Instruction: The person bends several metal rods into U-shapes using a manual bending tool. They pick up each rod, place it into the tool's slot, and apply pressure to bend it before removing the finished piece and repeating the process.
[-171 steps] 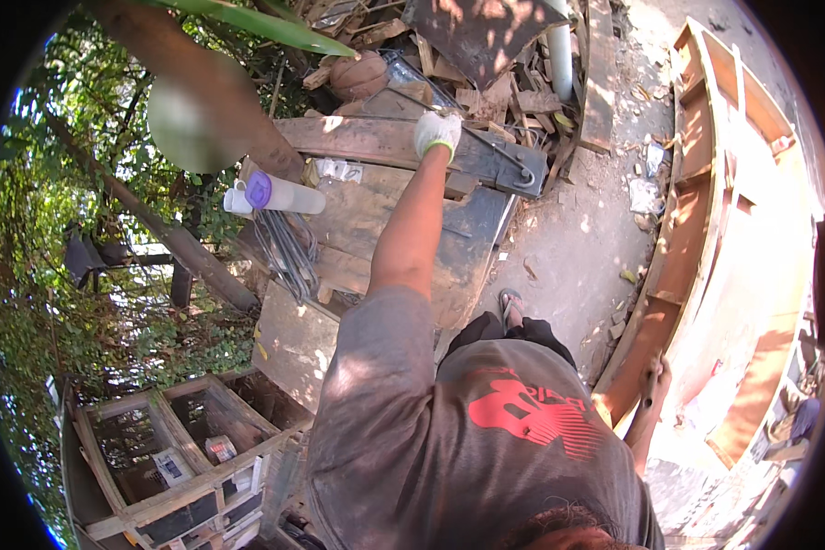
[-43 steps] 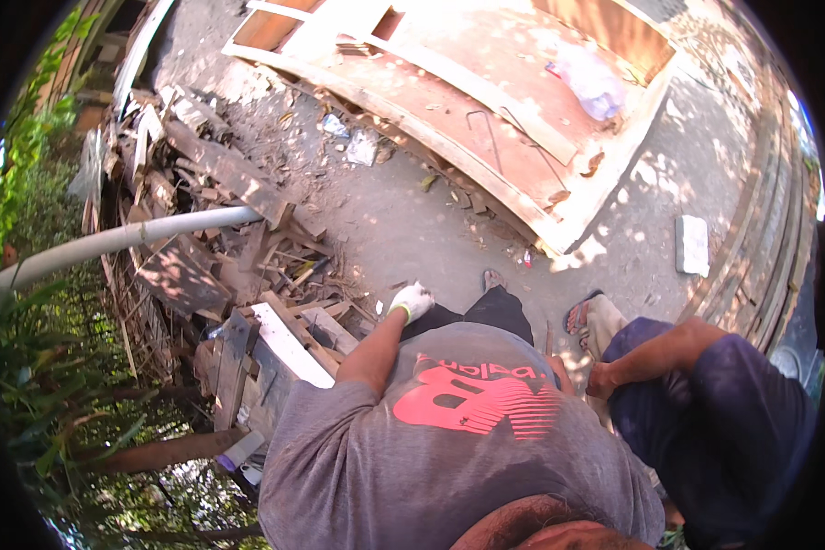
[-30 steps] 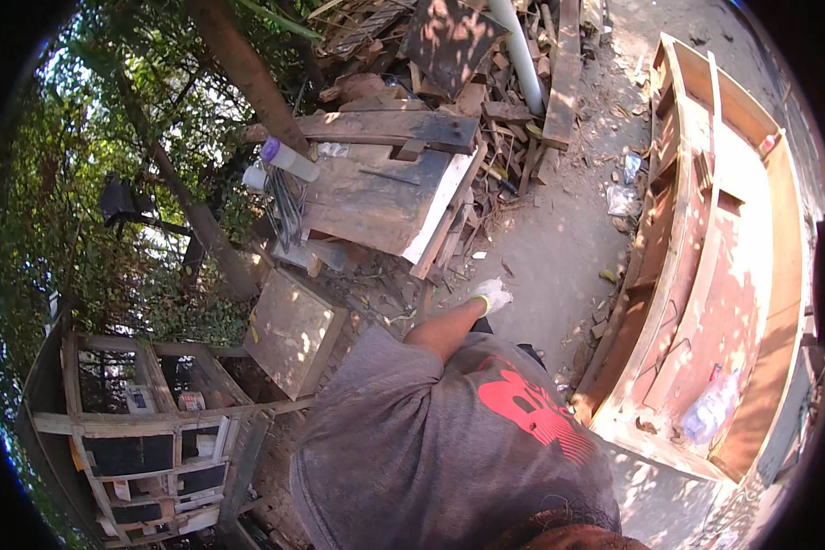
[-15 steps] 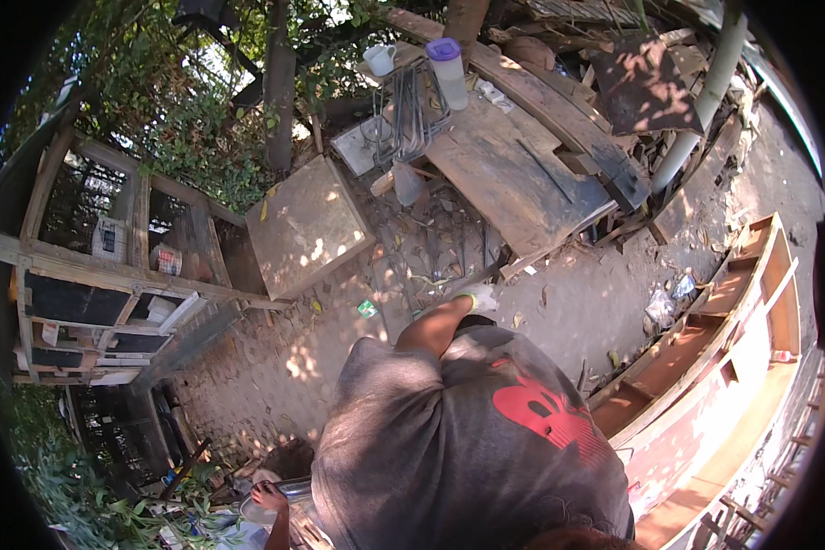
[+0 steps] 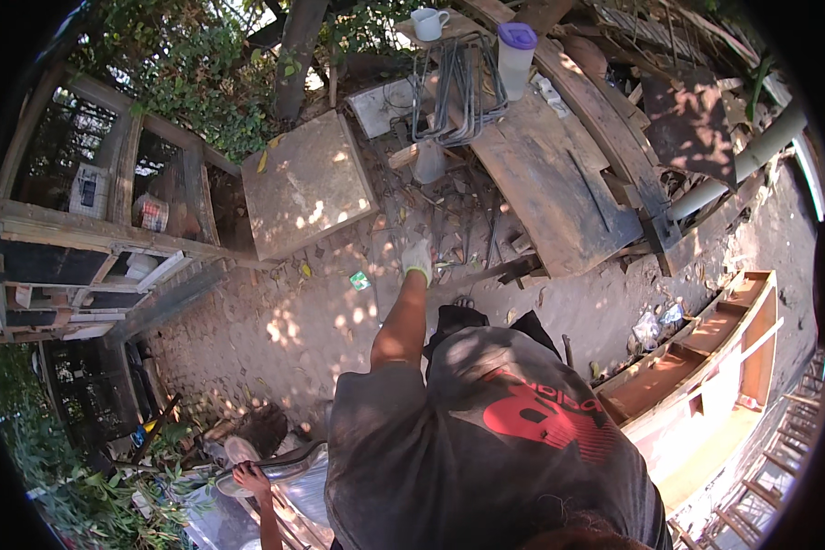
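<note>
My left hand (image 5: 417, 260), in a whitish glove, reaches forward and down to a litter of thin metal rods and wood scraps (image 5: 449, 234) on the dirt ground. Its fingers are curled at the edge of the litter; whether they grip anything is unclear. My bare left forearm runs back to my grey shirt with a red print (image 5: 522, 422). My right hand is hidden. Beyond the litter lies a worn wooden board (image 5: 559, 183) bearing a stack of bent steel rods (image 5: 458, 92), a white jug with a purple lid (image 5: 515, 48) and a white mug (image 5: 428, 22).
A square stone slab (image 5: 307, 183) leans to the left, with a wooden cage frame (image 5: 82, 220) beyond it. A long wooden frame (image 5: 706, 357) lies at the right, below a grey pipe (image 5: 742, 160). Another person's hand (image 5: 247, 477) holds a curved metal piece at the lower left.
The view has swung round, so the board and jug now lie straight ahead. My left arm has stretched out from my body down to the rods on the ground.
</note>
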Tool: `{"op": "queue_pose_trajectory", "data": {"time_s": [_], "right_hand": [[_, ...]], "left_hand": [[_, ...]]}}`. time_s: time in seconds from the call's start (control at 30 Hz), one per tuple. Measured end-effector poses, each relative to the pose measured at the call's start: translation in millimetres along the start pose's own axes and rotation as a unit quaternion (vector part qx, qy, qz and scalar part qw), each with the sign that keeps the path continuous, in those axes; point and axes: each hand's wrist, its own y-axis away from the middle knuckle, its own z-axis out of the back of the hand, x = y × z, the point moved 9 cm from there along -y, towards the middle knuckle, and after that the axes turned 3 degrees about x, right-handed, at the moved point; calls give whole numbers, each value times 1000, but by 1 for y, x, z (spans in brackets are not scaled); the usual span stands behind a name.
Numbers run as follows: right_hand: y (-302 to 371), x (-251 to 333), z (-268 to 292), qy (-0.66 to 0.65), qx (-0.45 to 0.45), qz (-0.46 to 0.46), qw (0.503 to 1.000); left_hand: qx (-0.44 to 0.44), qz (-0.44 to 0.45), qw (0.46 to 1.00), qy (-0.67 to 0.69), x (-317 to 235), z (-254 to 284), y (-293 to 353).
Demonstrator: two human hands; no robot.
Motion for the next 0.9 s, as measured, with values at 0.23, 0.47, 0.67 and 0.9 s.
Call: {"op": "queue_pose_trajectory", "data": {"time_s": [0.23, 0.47, 0.67, 0.9], "right_hand": [[-18, 40, 19, -2, 25, 9, 1000], [-12, 43, 27, -24, 31, -11, 999], [-6, 45, 26, -33, 37, -26, 998], [8, 47, 21, -48, 37, -38, 997]], "left_hand": [[-11, -475, 866, -156, -267, -158, 31], [-83, -353, 646, -672, -314, -276, 86], [-87, -320, 651, -683, -322, -284, 72], [-86, -380, 710, -587, -341, -293, 77]]}}
